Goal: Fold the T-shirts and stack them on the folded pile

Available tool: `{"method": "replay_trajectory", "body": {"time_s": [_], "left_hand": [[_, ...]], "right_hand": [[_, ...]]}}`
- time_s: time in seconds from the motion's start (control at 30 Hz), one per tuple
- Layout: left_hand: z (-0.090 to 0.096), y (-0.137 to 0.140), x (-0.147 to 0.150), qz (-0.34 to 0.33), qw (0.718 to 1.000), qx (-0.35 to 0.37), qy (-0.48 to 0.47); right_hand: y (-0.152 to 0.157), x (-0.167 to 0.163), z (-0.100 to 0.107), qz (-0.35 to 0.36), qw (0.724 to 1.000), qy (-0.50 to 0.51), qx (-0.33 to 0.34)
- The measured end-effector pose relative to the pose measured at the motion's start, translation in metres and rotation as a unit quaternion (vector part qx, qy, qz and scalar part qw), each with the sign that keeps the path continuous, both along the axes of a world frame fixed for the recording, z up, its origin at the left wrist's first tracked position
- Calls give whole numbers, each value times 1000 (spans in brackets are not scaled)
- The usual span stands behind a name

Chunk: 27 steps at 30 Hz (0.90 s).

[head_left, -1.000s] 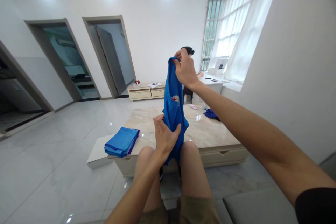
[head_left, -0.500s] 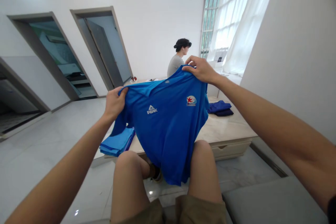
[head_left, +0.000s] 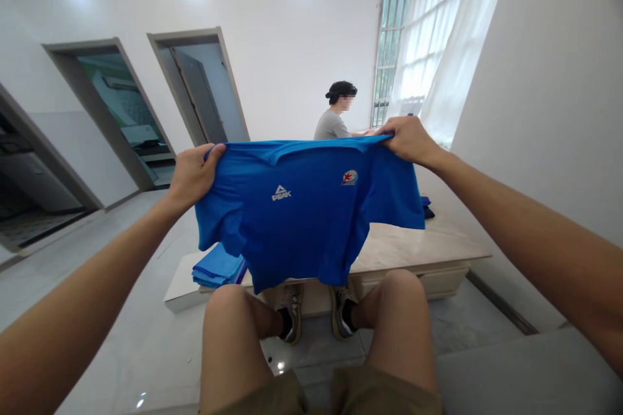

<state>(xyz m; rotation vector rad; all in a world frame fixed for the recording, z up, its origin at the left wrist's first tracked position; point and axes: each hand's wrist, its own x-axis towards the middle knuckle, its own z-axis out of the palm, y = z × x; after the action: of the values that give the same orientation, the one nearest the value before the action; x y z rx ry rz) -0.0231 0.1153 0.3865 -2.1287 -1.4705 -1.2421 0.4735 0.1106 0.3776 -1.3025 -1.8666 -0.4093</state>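
Observation:
A blue short-sleeved T-shirt [head_left: 302, 220] hangs stretched out in front of me, its chest side with a white PEAK logo and a round red-and-white badge facing me. My left hand [head_left: 193, 172] pinches one shoulder of it, thumb over the cloth. At the other shoulder, my right hand [head_left: 411, 141] is closed on the fabric. Both sleeves droop outside the hands, and the hem hangs above my shoes. Below the left sleeve lies a stack of folded blue clothes [head_left: 219, 267], partly covered by the shirt.
A low marble-topped table [head_left: 389, 248] with drawers stands before my knees. Dark blue folded cloth [head_left: 427, 207] lies on it, mostly behind the right sleeve. A person in a grey shirt [head_left: 331, 124] sits beyond, near the curtained window. Beside my right leg is a grey seat [head_left: 525, 369].
My hands have spread apart, pulling the shirt's shoulder line taut and nearly level. My right hand moved right and slightly down; the hem rose and my knees parted.

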Motion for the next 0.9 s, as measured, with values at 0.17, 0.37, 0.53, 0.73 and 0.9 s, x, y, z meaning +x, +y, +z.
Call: {"method": "replay_trajectory", "body": {"time_s": [0.17, 0.37, 0.53, 0.73, 0.9], "left_hand": [[6, 4, -17, 59, 997, 8, 51], [-4, -3, -29, 19, 989, -58, 137], [-7, 4, -37, 43, 980, -58, 183], [-24, 19, -31, 100, 989, -36, 103], [-49, 22, -20, 59, 997, -37, -17]], "right_hand": [[14, 4, -5, -61, 995, 48, 65], [16, 0, -27, -86, 989, 100, 65], [18, -7, -26, -85, 982, 161, 58], [27, -13, -46, -105, 963, 241, 67], [15, -10, -77, -162, 964, 187, 96]]}}
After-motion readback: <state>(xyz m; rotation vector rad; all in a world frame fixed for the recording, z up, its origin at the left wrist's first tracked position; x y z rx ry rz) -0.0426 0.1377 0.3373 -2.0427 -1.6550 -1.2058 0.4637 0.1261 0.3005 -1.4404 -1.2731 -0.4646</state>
